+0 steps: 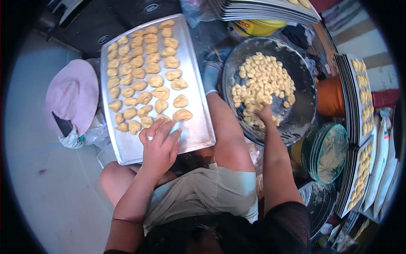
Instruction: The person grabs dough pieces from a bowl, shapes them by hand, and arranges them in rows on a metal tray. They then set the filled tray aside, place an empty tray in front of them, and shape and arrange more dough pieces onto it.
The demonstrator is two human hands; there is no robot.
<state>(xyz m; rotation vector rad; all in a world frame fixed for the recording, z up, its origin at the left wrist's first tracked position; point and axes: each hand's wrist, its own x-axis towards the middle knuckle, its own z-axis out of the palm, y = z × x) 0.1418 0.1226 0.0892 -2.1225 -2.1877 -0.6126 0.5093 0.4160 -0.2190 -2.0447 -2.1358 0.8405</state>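
A metal baking tray (198, 133) lies tilted across my left side, holding rows of shaped dough pieces (182, 114). Over its near end is my left hand (158, 148), a ring on one finger. Its fingers stretch forward, somewhat apart, with the tips at a dough piece in the nearest row. To the right of my knee stands a wide black basin (302, 101), smeared with flour and heaped with small dough lumps (270, 76). My right hand (265, 112) reaches down into the near side of this heap; the lumps and the hand itself hide its fingers.
A pink hat (69, 95) lies left of the tray, by crumpled plastic. Stacked trays with dough rise at the far edge (266, 10) and right (359, 97). A yellow tub (264, 27) stands behind the basin, a green-rimmed flour-dusted container (332, 154) near its right.
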